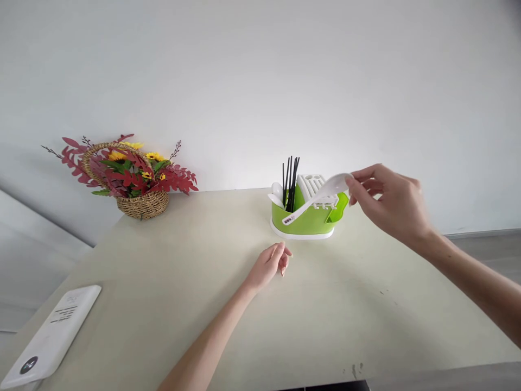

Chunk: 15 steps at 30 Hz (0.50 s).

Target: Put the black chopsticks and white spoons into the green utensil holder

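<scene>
My right hand point(391, 203) pinches a white spoon point(315, 197) by the tip of its bowl, between thumb and fingers. The spoon's handle slants down to the left, in front of a green utensil holder point(305, 224) with a white base. Black chopsticks point(290, 187) stand upright in the holder, and white spoons point(277, 194) lean at its left side. A white slotted rack point(311, 184) forms its right part. Just in front of the holder, my left hand point(271, 264) is loosely closed near the tabletop, with nothing visible in it.
A wicker basket point(142, 206) of red leaves and yellow flowers stands at the back left of the pale table point(183, 288). At the front left lies a flat white object point(55, 334) with printed lines and a dark round mark. A wall point(244, 98) rises behind the table.
</scene>
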Available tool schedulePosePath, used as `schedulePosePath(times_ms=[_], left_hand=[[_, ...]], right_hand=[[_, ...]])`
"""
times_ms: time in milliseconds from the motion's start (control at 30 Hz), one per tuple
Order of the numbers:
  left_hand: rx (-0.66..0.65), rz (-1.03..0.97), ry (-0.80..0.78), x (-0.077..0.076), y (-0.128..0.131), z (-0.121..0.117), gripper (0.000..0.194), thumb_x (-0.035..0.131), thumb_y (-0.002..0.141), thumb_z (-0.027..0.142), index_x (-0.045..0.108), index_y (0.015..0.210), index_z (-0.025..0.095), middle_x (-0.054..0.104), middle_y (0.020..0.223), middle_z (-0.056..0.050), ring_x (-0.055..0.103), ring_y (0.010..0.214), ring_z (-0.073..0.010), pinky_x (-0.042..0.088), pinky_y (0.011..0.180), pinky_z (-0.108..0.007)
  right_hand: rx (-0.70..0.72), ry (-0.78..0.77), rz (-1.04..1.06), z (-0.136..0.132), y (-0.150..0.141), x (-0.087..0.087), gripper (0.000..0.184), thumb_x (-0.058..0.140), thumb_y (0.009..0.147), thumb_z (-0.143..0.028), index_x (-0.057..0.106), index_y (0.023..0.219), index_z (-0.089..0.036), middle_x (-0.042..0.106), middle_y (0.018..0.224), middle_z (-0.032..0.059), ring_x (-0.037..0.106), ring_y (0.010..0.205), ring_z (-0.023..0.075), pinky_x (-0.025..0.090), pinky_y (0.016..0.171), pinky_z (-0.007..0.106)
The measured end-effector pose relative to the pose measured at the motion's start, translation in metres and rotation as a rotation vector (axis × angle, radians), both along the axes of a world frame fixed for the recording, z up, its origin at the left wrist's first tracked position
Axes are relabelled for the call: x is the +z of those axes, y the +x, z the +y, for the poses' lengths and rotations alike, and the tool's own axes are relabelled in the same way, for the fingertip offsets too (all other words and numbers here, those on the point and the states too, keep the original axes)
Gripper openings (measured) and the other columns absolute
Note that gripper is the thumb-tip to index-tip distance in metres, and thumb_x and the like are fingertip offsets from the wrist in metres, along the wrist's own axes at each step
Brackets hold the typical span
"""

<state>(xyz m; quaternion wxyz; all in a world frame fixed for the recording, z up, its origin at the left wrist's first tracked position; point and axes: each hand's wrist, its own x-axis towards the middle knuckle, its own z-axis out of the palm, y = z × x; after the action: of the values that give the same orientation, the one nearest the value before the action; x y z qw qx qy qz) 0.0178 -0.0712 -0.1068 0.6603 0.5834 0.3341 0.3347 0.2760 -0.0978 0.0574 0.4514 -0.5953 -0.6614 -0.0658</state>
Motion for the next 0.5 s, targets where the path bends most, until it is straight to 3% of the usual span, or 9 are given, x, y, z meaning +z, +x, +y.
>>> schedulePosePath(times_ms=[133,233,500], left_hand=[[0.002,0.033,0.019,0.004,-0.001,-0.002,0.053,0.047,0.098,0.070,0.061,0.092,0.018,0.053,0.071,0.003,0.049,0.060,-0.0120,0.043,0.063,-0.027],[0.004,0.049,0.023,0.006,-0.001,-0.003,0.052,0.047,0.099,0.069,0.060,0.091,0.018,0.053,0.070,0.003,0.048,0.059,-0.0120,0.043,0.063,-0.027],[-0.004,0.030,0.019,0.005,0.000,-0.004,0.048,0.050,0.099,0.064,0.059,0.091,0.018,0.051,0.069,0.003,0.047,0.059,-0.0117,0.043,0.061,-0.027]], right_hand=[[-0.002,0.148,-0.089,0.014,-0.008,0.011,0.028,0.054,0.102,-0.049,0.068,0.099,-0.024,0.075,0.082,0.0051,0.071,0.068,0.0205,0.055,0.062,0.035],[-0.029,0.210,-0.213,0.024,-0.014,0.016,0.027,0.052,0.103,-0.042,0.070,0.098,-0.021,0.077,0.088,0.0069,0.069,0.067,0.0186,0.049,0.057,0.033],[0.002,0.108,-0.565,0.034,-0.032,0.012,0.030,0.047,0.101,-0.030,0.074,0.088,-0.025,0.073,0.078,0.0015,0.053,0.057,0.0132,0.028,0.053,0.030]])
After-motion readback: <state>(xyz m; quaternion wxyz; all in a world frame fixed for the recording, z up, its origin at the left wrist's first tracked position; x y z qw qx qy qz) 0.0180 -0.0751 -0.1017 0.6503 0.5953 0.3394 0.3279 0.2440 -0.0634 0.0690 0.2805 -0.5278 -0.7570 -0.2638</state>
